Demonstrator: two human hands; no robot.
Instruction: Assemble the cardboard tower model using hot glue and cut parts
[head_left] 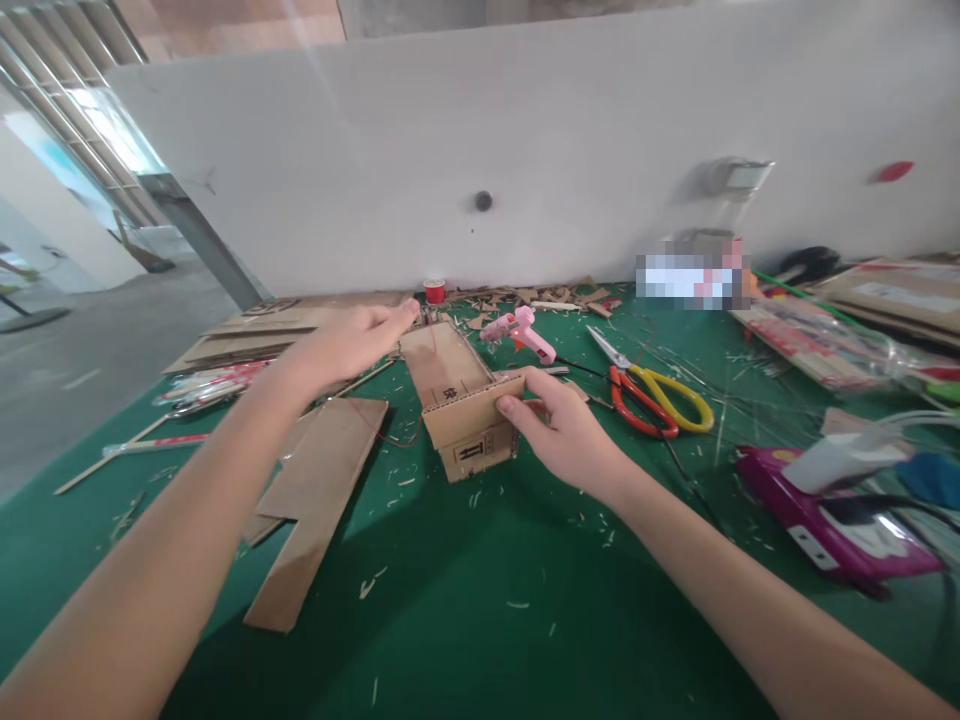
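Note:
A small cardboard box (pixel 446 365) stands on the green table, its raised front flap and printed arrows facing me. My right hand (pixel 559 425) grips the right end of this flap, thumb in front and fingers behind. By the far left corner of the box, my left hand (pixel 360 345) is held with its fingers drawn together; what is between them, if anything, is hidden. A thin red wire (pixel 397 440) curves from the box's left side toward a cut cardboard piece (pixel 330 480) lying flat. Just beyond my right hand lies a pink hot glue gun (pixel 525 333).
Scissors (pixel 649 395) with red and yellow handles lie on the right. Nearer is a purple power strip (pixel 832 530) with plugs and cables. Cardboard sheets (pixel 247 335) and sticks lie left. A red cup (pixel 434 291) and scraps (pixel 517 297) sit along the white partition (pixel 450 130).

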